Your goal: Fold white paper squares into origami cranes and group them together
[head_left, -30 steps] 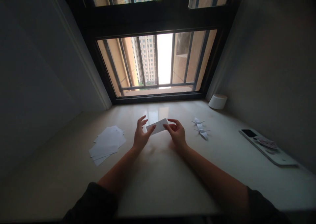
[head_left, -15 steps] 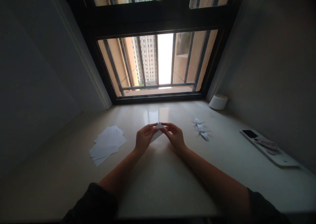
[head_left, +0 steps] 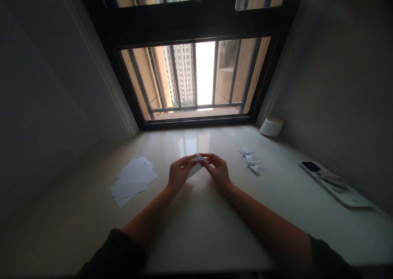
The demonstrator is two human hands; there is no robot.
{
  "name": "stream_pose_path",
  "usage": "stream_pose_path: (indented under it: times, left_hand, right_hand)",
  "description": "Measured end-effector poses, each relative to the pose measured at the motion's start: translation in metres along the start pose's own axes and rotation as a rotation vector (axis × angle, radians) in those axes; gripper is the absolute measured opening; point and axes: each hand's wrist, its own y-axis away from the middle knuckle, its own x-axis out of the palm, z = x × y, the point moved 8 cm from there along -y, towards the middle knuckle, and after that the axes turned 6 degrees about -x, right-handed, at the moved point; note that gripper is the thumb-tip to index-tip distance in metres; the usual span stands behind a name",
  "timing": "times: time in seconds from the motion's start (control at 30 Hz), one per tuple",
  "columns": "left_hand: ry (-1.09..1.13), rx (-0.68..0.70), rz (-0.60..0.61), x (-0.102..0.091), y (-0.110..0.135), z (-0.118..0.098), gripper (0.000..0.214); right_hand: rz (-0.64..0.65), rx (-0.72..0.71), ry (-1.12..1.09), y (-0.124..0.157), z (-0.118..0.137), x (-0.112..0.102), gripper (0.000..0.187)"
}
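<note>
Near right on the pale windowsill, a smartphone; near left, overlapping white sheets. Centrally, the left hand and right hand pinch the peak of 1 folded paper. Rightward, 2 paper cranes; beyond, a white cylinder near the barred window.

Windowsill has open room between the forearms, down to the near edge. Left hand: gap on its outer side, then paper sheets block. Right hand: smaller gap, then origami cranes. Free lane from cranes to smartphone. Beyond the hands, free to the window frame; white container obstructs far-right corner.
</note>
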Motion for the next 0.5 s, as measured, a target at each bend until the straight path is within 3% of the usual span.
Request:
stream_pose_path:
  times: [0.5]
  left_hand:
    - [0.099, -0.045, 0.063, 0.002, -0.004, 0.005, 0.034]
  right_hand:
    - [-0.084, 0.059, -0.084, -0.006, -0.010, -0.012, 0.031]
